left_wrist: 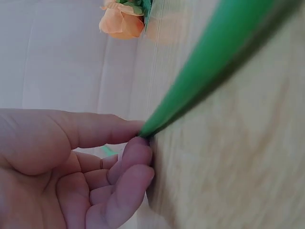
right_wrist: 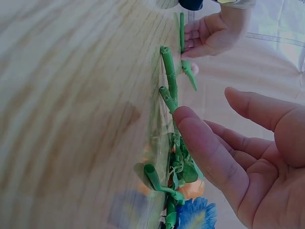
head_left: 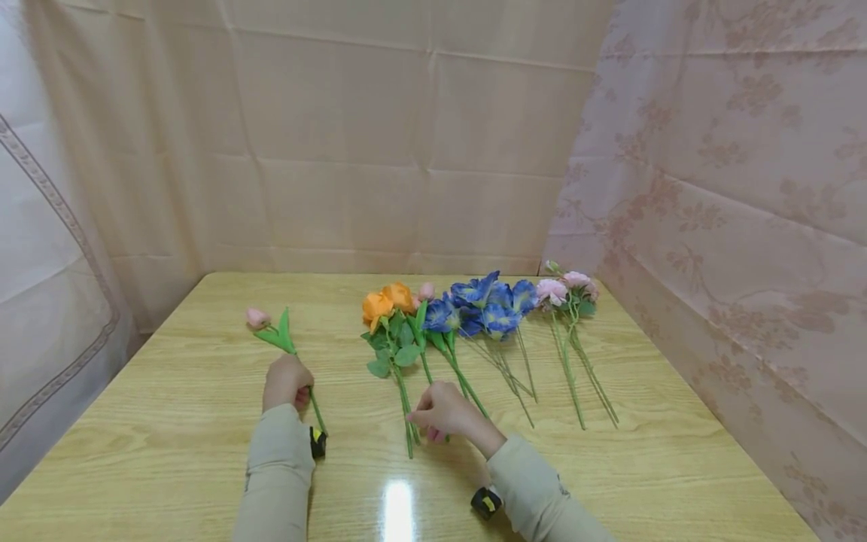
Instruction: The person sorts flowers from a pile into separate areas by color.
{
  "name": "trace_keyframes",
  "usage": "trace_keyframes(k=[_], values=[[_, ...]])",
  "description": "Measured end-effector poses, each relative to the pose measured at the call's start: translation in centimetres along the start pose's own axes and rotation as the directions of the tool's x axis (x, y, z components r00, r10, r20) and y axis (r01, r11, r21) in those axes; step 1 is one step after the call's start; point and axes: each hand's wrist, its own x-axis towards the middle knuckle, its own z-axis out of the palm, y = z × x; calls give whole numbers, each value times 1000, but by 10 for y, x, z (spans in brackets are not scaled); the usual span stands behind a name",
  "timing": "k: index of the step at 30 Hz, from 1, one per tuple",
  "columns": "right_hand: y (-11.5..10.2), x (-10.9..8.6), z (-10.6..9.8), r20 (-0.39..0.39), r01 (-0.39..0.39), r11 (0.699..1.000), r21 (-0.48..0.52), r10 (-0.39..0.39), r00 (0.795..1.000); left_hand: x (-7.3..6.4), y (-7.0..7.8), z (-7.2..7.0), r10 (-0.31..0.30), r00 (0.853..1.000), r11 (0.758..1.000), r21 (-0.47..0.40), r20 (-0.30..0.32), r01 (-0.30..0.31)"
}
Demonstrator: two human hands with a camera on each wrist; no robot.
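On the left side of the table, my left hand (head_left: 287, 379) pinches the green stem (left_wrist: 209, 62) of a pink tulip (head_left: 257, 318) between thumb and fingers, with the stem lying along the tabletop. My right hand (head_left: 447, 410) hovers low by the stem ends of the orange roses (head_left: 386, 303) and of the tulips beside them, whose pink bloom (head_left: 426, 291) shows behind. In the right wrist view its thumb and fingers stand apart with nothing between them. A fingertip (right_wrist: 188, 117) is close to the rose stems (right_wrist: 167, 71); whether it touches them, I cannot tell.
Blue flowers (head_left: 501, 320) with thin stems lie right of the tulips, and light pink flowers (head_left: 552, 292) lie farther right. All rest on a wooden table (head_left: 169, 421). A beige curtain (head_left: 339, 150) hangs behind; patterned cloth (head_left: 745, 188) hangs along the right.
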Motion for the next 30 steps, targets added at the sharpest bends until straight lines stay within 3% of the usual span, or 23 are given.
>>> trace_keyframes(k=[8,12,16,23,25,30], values=[[2,-2,1,-1,-6,1000,2,6,1000,-3,0,1,2,1000,1000,-11,-13,-3],[3,-2,0,-1,2,1000,10,-2,1000,-3,0,0,53,998,998,-34,-19,-53],[4,-1,0,-2,10,1000,22,-10,1000,-5,4,-3,120,993,993,-1,-17,-120],[4,0,-1,0,19,1000,20,-19,1000,-9,15,-3,164,985,986,-42,48,-162],[3,0,-1,-1,20,1000,15,-20,1000,-7,14,0,220,973,974,-63,72,-216],[2,0,0,-20,64,998,-2,-64,998,-17,27,9,276,956,959,-91,100,-267]])
